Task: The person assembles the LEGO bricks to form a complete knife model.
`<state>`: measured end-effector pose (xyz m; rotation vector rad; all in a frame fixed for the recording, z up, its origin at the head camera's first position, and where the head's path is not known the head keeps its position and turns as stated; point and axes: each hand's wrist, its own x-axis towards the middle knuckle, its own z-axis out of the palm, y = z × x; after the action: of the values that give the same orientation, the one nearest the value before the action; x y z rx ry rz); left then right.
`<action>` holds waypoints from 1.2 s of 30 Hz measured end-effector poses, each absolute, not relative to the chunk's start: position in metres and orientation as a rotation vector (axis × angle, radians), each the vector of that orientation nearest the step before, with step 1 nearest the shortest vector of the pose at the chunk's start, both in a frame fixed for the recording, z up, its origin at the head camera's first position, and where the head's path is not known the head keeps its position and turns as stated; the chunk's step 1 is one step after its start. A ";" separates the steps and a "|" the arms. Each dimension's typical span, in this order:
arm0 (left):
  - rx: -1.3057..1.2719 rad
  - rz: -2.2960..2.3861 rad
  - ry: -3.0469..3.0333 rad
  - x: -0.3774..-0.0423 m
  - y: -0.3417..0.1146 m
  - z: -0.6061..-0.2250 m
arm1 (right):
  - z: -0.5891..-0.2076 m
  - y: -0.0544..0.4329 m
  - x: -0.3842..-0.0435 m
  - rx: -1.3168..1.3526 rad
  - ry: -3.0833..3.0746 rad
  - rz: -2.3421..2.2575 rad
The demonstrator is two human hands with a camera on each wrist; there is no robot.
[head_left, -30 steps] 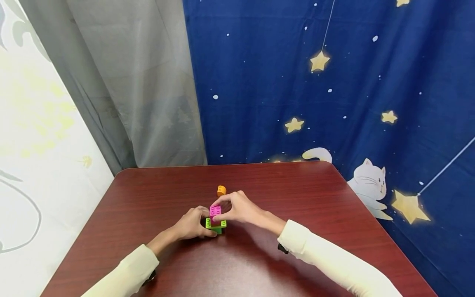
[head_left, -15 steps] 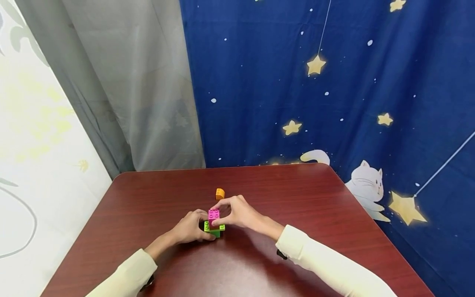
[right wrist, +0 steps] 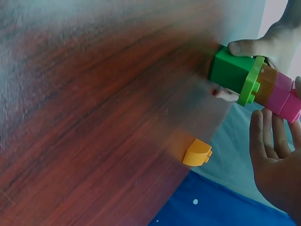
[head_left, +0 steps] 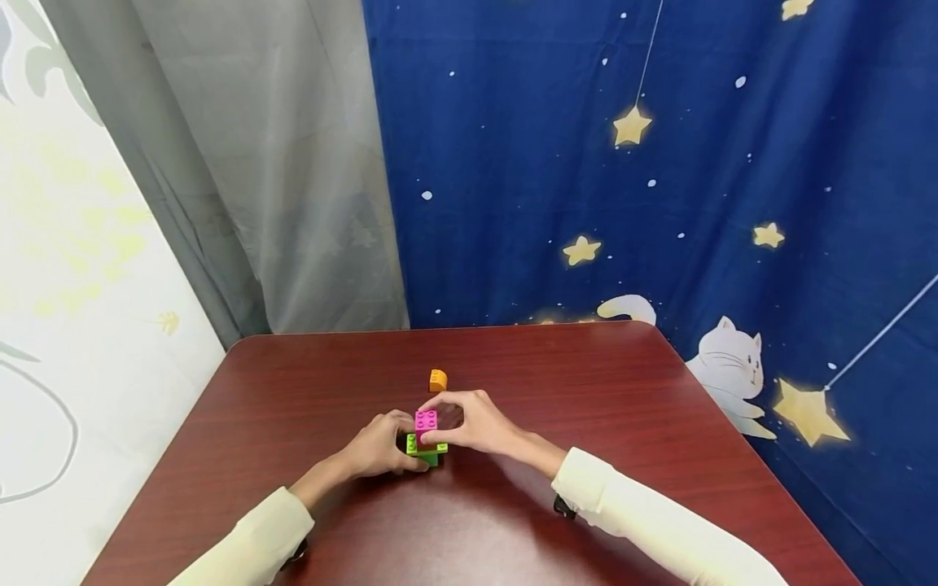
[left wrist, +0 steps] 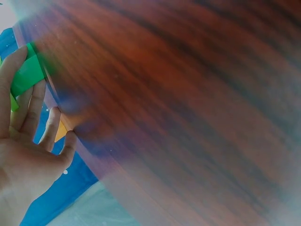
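Note:
A small tower of toy building bricks stands on the table between both hands. In the right wrist view its base is a green brick (right wrist: 230,68), followed by a wider lime plate (right wrist: 251,81), a brown brick (right wrist: 265,84) and magenta bricks (right wrist: 283,96) at the top. My left hand (head_left: 377,446) grips the base from the left, thumb at the near side. From the right, my right hand (head_left: 478,423) pinches the magenta part between thumb and fingers. Fingers also wrap the green brick (left wrist: 28,75) in the left wrist view.
A loose orange brick (head_left: 438,380) with a curved side lies behind the tower. The dark red wooden table (head_left: 557,374) ends at a far edge, with a grey curtain (head_left: 322,244) and a blue star-patterned curtain (head_left: 506,163) beyond.
My right hand sits slightly lower against the magenta bricks than a second ago. The left hand keeps its grip on the base; the orange brick has stayed put.

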<state>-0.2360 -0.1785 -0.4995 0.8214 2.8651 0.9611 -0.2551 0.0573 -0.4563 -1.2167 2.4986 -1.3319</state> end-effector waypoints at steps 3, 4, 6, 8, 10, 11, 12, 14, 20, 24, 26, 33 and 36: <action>0.821 0.958 2.872 -0.236 -0.178 -0.499 | -0.455 0.059 -0.257 -1.238 2.500 -1.332; 0.823 0.959 2.872 -0.236 -0.178 -0.498 | -0.455 0.059 -0.257 -1.239 2.499 -1.336; 0.828 0.959 2.874 -0.235 -0.178 -0.498 | -0.455 0.060 -0.258 -1.229 2.496 -1.344; 0.816 0.956 2.873 -0.235 -0.178 -0.498 | -0.455 0.061 -0.260 -1.196 2.494 -1.360; 0.810 0.952 2.871 -0.235 -0.178 -0.497 | -0.456 0.062 -0.262 -1.155 2.503 -1.373; 0.809 0.949 2.870 -0.235 -0.178 -0.498 | -0.456 0.062 -0.263 -1.133 2.515 -1.375; 0.806 0.945 2.870 -0.235 -0.178 -0.498 | -0.457 0.063 -0.265 -1.116 2.526 -1.377; 0.800 0.951 2.864 -0.235 -0.179 -0.498 | -0.459 0.064 -0.269 -1.091 2.557 -1.372; 0.773 0.978 2.838 -0.234 -0.179 -0.498 | -0.469 0.069 -0.286 -1.079 2.641 -1.326; 0.769 0.978 2.833 -0.234 -0.178 -0.498 | -0.475 0.072 -0.298 -1.078 2.665 -1.327; 0.767 0.978 2.834 -0.234 -0.178 -0.498 | -0.477 0.073 -0.304 -1.066 2.670 -1.340; 0.757 0.971 2.842 -0.234 -0.178 -0.497 | -0.483 0.075 -0.320 -0.994 2.675 -1.363; 0.761 0.972 2.843 -0.235 -0.177 -0.497 | -0.485 0.075 -0.327 -0.973 2.684 -1.366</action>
<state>-0.2351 -0.1772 -0.4967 0.7613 2.8432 0.9724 -0.3272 0.0748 -0.4845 -0.9730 2.6843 -1.3659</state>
